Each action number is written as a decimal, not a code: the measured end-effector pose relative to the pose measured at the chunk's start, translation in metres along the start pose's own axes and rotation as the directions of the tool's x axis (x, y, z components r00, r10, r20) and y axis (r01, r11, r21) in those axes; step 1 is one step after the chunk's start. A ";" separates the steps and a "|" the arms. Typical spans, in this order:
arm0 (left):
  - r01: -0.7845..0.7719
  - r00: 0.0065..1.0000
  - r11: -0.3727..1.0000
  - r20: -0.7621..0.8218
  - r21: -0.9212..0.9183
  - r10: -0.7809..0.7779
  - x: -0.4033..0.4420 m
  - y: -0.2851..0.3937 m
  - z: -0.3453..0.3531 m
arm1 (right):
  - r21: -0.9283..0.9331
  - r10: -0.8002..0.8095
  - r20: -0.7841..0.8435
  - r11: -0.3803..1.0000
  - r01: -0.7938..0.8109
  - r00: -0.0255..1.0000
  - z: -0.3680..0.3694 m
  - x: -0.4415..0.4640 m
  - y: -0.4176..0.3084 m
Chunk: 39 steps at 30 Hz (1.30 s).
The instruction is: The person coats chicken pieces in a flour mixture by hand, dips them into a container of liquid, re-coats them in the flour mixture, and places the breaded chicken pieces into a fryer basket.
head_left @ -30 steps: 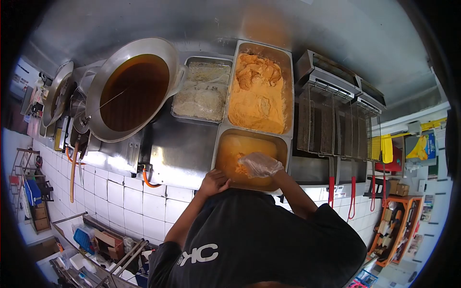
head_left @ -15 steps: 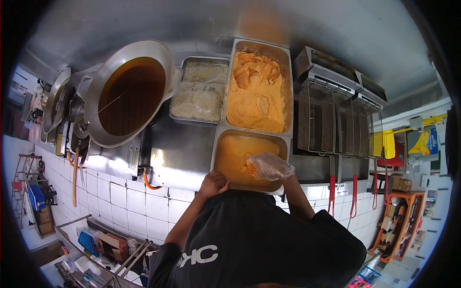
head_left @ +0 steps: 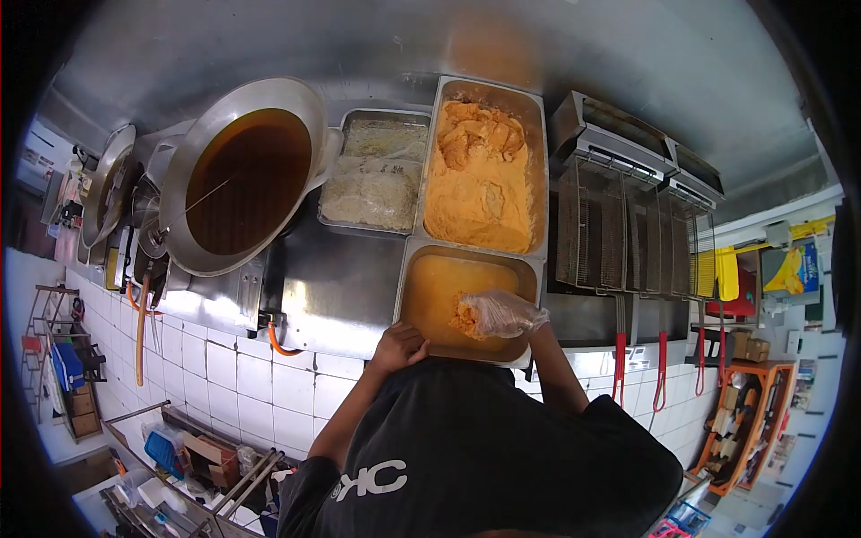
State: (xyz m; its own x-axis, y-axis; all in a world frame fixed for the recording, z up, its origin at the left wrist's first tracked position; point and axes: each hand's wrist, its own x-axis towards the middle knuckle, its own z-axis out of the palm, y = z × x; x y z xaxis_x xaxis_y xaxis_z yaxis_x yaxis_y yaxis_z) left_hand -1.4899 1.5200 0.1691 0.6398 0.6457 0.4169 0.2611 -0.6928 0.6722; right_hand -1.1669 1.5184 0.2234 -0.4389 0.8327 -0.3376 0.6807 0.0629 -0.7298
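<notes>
My right hand (head_left: 507, 314), in a clear plastic glove, is down in a metal pan (head_left: 403, 280) of thin orange batter (head_left: 435, 282). Its fingers are closed round a lumpy orange coated food piece (head_left: 464, 316) at the batter's surface; the exact kind of food does not show. Bare and curled, my left hand (head_left: 401, 347) grips the near left corner of this pan. Directly behind stands a deeper pan (head_left: 543, 161) with orange breading flour (head_left: 475, 202) and several coated pieces (head_left: 480, 130) heaped at its far end.
A wide wok (head_left: 309, 108) of dark oil (head_left: 247, 184) stands left, a thin metal rod reaching into it. Beside it lies a tray (head_left: 363, 226) with a bagged pale crumbly material (head_left: 372, 193). Wire fryer baskets (head_left: 592, 224) with red handles (head_left: 621, 359) occupy the right.
My gloved right hand has shifted slightly within the batter, and more of the orange coated piece shows at its fingers. My left hand stays at the pan's corner.
</notes>
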 end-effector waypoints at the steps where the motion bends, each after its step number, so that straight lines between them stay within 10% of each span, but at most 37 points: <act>1: 0.000 1.000 1.000 0.000 0.000 0.000 0.000 0.001 -0.001 | 0.104 -0.073 -0.072 0.991 0.080 0.995 0.004 -0.001 0.003; 3: 0.004 1.000 1.000 0.015 0.009 -0.004 0.003 0.003 -0.003 | 0.199 -0.135 -0.153 0.966 0.164 0.979 0.008 0.001 0.011; 6: 0.012 1.000 1.000 0.026 0.000 -0.012 0.002 0.003 -0.004 | -0.247 0.066 0.101 0.968 -0.039 0.993 -0.008 0.005 -0.016; 19: 0.006 1.000 1.000 -0.006 -0.027 -0.006 0.003 0.004 -0.005 | 0.579 0.042 -0.044 0.816 -0.008 0.998 0.023 -0.008 0.029; 30: -0.034 0.999 0.999 -0.027 -0.004 0.034 0.000 -0.002 0.001 | 0.049 -0.008 0.162 0.999 0.000 0.987 -0.088 0.016 -0.046; 39: -0.011 1.000 1.000 0.017 0.005 0.011 0.000 -0.001 -0.001 | -0.529 0.127 0.045 0.845 -0.084 0.991 -0.262 0.115 -0.117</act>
State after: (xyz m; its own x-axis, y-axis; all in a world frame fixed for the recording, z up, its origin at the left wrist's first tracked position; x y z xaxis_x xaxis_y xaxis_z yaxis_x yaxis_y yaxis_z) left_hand -1.4910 1.5207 0.1687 0.6550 0.6322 0.4139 0.2573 -0.7016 0.6645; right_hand -1.1430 1.7508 0.4253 -0.3752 0.8083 -0.4538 0.9219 0.2742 -0.2739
